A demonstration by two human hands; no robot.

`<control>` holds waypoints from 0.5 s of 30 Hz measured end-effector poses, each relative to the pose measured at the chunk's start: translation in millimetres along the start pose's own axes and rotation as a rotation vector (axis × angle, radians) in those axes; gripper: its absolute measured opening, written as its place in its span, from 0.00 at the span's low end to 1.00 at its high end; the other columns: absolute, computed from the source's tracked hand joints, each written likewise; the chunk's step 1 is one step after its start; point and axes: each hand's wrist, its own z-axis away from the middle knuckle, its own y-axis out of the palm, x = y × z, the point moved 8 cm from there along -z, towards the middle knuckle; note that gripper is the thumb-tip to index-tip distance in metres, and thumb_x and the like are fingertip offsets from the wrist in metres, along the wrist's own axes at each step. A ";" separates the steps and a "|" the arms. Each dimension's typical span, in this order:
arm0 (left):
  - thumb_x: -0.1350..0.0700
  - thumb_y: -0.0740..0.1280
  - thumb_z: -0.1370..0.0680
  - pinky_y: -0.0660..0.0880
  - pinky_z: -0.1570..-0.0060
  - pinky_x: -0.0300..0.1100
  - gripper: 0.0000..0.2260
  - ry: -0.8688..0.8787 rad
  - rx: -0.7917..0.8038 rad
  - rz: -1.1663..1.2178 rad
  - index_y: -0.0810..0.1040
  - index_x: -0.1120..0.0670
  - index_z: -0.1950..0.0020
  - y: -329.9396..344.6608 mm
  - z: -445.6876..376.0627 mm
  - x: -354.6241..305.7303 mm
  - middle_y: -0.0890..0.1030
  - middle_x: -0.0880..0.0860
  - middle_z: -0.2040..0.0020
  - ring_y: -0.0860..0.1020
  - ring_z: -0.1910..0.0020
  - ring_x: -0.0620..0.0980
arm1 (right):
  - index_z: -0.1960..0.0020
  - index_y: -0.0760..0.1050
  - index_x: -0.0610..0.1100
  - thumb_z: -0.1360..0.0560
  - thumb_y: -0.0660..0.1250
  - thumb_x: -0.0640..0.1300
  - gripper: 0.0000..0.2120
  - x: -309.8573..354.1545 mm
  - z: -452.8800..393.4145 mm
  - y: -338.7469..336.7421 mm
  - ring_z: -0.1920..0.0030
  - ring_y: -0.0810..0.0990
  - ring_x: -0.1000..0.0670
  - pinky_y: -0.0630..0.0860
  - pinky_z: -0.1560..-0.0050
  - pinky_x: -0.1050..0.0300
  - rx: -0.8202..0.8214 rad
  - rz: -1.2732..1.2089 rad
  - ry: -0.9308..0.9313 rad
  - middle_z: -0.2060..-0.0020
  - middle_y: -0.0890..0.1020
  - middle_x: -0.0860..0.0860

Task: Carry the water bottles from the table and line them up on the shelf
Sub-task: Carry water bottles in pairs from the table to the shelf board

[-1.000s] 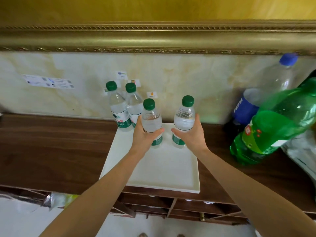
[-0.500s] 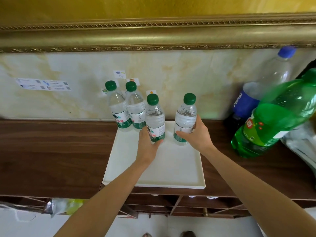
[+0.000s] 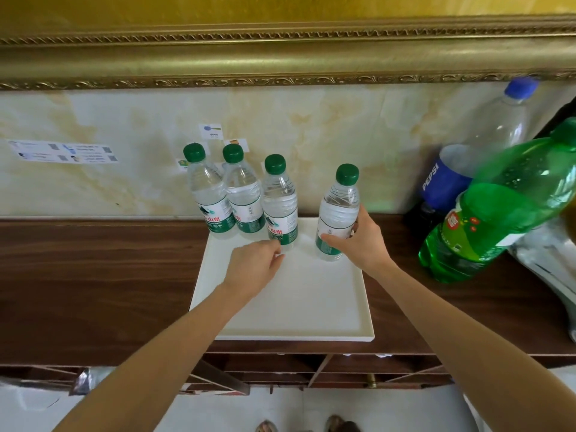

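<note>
Small clear water bottles with green caps stand at the back of a white tray on the dark wooden shelf. Three of them form a tight row: first bottle, second bottle, third bottle. My left hand rests just in front of the third bottle's base, fingers loosely curled, holding nothing. A fourth bottle stands on the tray a gap to the right, and my right hand wraps around its lower half.
A large Pepsi bottle and a big green soda bottle lean at the right of the shelf, beside crinkled clear plastic. A marble wall with small stickers and a gold frame rise behind. Wooden compartments lie below the shelf edge.
My left hand set the third bottle against the row and slid off it toward me. My right hand brought the fourth bottle down onto the tray and still grips it.
</note>
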 end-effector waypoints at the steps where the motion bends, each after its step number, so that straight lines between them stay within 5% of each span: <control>1: 0.56 0.67 0.24 0.74 0.60 0.43 0.05 0.215 -0.038 -0.052 0.78 0.55 0.50 -5.0 1.3 -14.5 0.82 0.51 0.55 0.80 0.52 0.54 | 0.34 0.68 0.47 0.35 0.78 0.41 0.33 0.4 -2.1 -1.1 0.51 0.76 0.56 0.72 0.50 0.62 -0.008 0.011 -0.004 0.50 0.76 0.57; 3: 0.63 0.68 0.27 0.74 0.44 0.48 0.06 0.672 -0.178 -0.279 0.80 0.56 0.51 -5.7 8.0 -44.8 0.81 0.52 0.54 0.77 0.46 0.56 | 0.35 0.68 0.47 0.35 0.78 0.42 0.32 0.2 -7.0 -3.6 0.51 0.76 0.55 0.72 0.50 0.62 -0.029 0.033 -0.010 0.51 0.76 0.57; 5: 0.63 0.63 0.25 0.56 0.26 0.55 0.11 0.893 -0.180 -0.622 0.80 0.57 0.46 7.9 5.4 -60.4 0.81 0.55 0.46 0.70 0.35 0.59 | 0.35 0.68 0.47 0.35 0.78 0.43 0.32 -1.3 -10.7 -5.0 0.50 0.76 0.55 0.72 0.50 0.61 -0.038 0.045 -0.009 0.50 0.76 0.56; 8: 0.60 0.62 0.22 0.37 0.28 0.62 0.16 0.834 0.049 -1.119 0.75 0.58 0.35 26.5 -18.8 -50.8 0.75 0.58 0.34 0.62 0.27 0.63 | 0.34 0.67 0.48 0.34 0.78 0.44 0.33 -4.0 -12.4 -5.3 0.49 0.76 0.55 0.72 0.48 0.61 -0.041 0.053 -0.002 0.48 0.77 0.55; 15: 0.62 0.64 0.23 0.48 0.26 0.58 0.13 0.793 0.053 -1.213 0.78 0.59 0.39 26.7 -42.7 -35.2 0.79 0.55 0.42 0.71 0.36 0.61 | 0.34 0.67 0.48 0.34 0.78 0.43 0.33 -4.9 -12.0 -4.7 0.49 0.76 0.54 0.72 0.49 0.61 -0.052 0.052 0.012 0.49 0.76 0.55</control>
